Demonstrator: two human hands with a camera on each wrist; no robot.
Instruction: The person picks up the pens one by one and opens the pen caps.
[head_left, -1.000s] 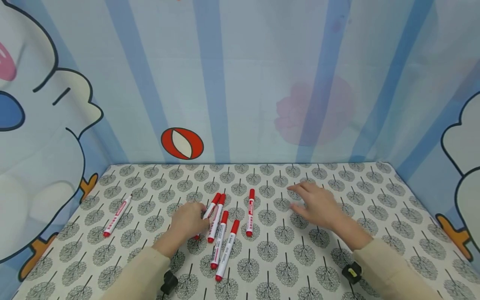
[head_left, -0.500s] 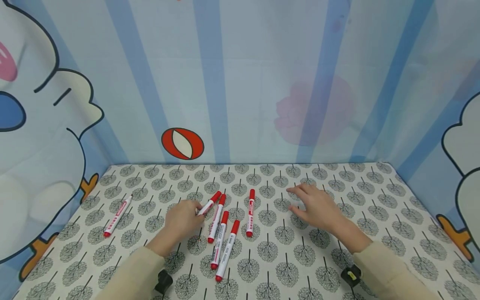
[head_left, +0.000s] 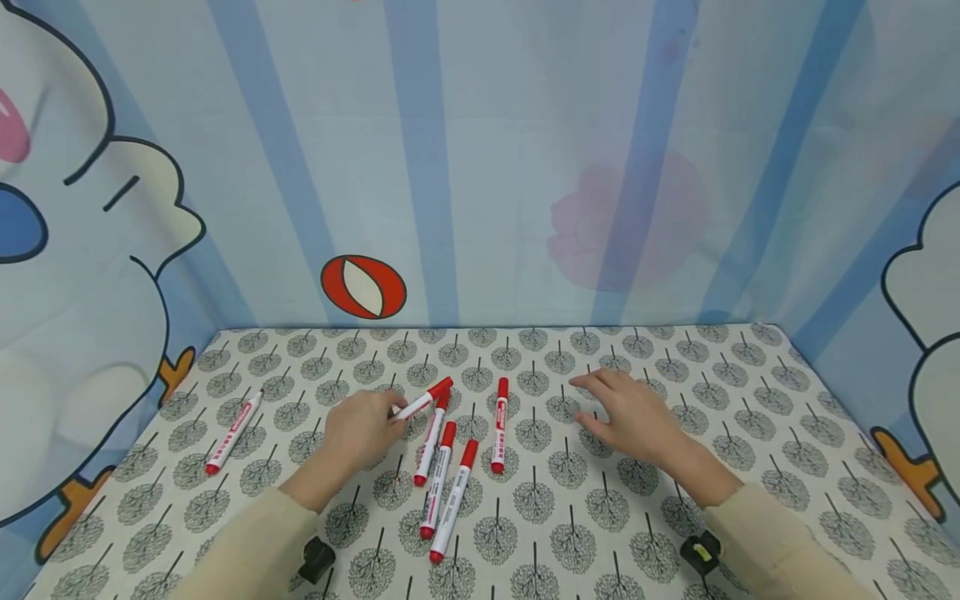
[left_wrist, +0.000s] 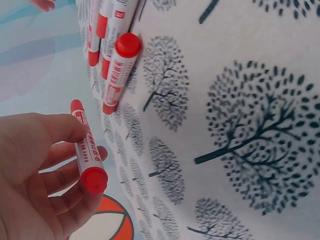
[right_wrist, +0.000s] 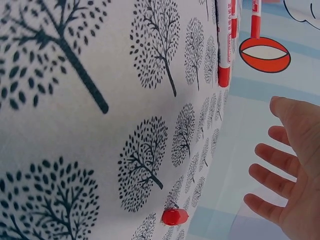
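- Pinching the held marker (head_left: 422, 405), the left hand (head_left: 362, 428) has thumb and fingers curled round it, above the patterned cloth (head_left: 787, 479)
- Right hand (head_left: 630, 417) holds nothing, fingers apart
- By the look of it, one marker is lifted; five lie on the cloth: three clustered markers (head_left: 437, 483), a middle marker (head_left: 500, 427) just beside them, and a left marker (head_left: 234, 432), seemingly uncapped
- Backdrop (head_left: 517, 183) bounds the far edge; room shows between left hand and left marker, and beyond the right hand
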